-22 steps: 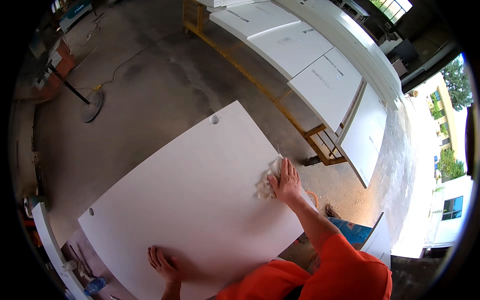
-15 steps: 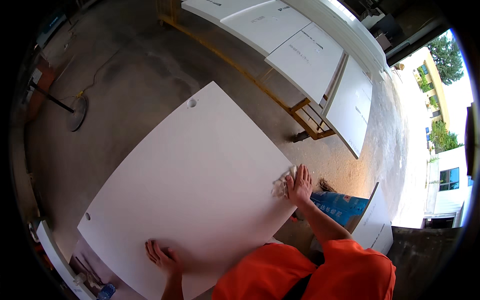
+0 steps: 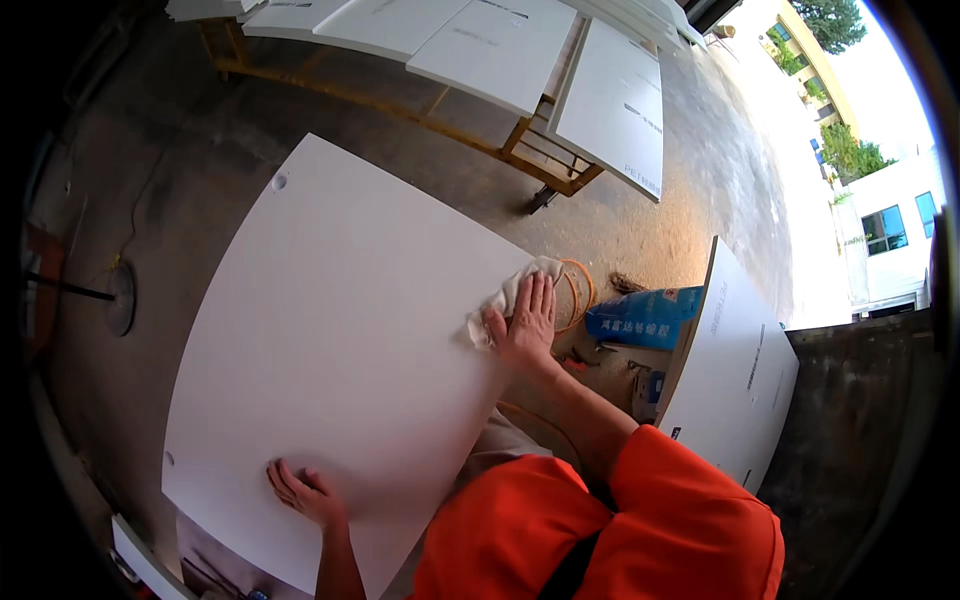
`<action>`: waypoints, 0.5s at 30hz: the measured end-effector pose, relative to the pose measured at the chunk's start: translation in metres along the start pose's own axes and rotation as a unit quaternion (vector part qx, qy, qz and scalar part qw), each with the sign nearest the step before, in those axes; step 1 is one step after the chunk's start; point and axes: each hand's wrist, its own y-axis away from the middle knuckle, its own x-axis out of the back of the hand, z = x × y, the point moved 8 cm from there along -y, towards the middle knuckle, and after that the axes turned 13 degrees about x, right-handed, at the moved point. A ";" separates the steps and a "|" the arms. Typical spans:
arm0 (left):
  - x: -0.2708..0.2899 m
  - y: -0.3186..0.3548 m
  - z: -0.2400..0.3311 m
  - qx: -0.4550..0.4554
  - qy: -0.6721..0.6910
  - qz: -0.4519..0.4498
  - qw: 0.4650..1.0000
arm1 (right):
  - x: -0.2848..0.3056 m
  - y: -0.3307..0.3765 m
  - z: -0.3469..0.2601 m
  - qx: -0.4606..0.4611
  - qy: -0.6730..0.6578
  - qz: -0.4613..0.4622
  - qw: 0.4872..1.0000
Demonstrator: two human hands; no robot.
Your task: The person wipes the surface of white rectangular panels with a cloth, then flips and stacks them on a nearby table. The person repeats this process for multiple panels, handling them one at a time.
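A large white panel (image 3: 330,330) lies in front of me, with a round hole (image 3: 279,183) near its far left corner and another small hole at its left edge. On the panel's right edge, my right hand (image 3: 527,322) presses down a crumpled off-white cloth (image 3: 482,325), the fingers laid over it. My left hand (image 3: 308,496) rests on the near left part of the same panel, fingers spread and holding nothing. What supports the panel is mostly hidden beneath it.
Beyond the panel, a yellow metal rack (image 3: 440,122) carries several white boards (image 3: 490,55). To the right are a blue bag (image 3: 640,318), an orange hose (image 3: 588,290) and a leaning white board (image 3: 735,350). A stand with a round base (image 3: 121,300) is at the left.
My view has shifted, so the panel appears turned and the rack higher up. My right hand and the cloth now sit farther along the right edge; the left hand stays on the panel.
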 end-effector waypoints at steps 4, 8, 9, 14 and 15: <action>0.004 0.002 -0.003 -0.015 0.017 0.020 1.000 | 0.000 0.120 -0.100 0.160 -0.075 -0.099 0.979; 0.014 -0.001 0.003 -0.021 0.019 0.017 0.999 | 0.010 0.049 -0.065 0.124 -0.037 -0.079 0.988; 0.017 -0.004 0.007 -0.018 0.017 0.010 1.000 | -0.004 0.018 -0.047 0.104 0.012 -0.074 0.992; 0.016 -0.004 0.006 0.018 0.015 -0.030 0.999 | -0.071 -0.187 -0.127 0.203 -0.004 -0.046 0.978; 0.016 -0.006 0.005 0.026 0.018 -0.034 0.999 | -0.085 -0.229 -0.152 0.213 -0.006 -0.029 0.977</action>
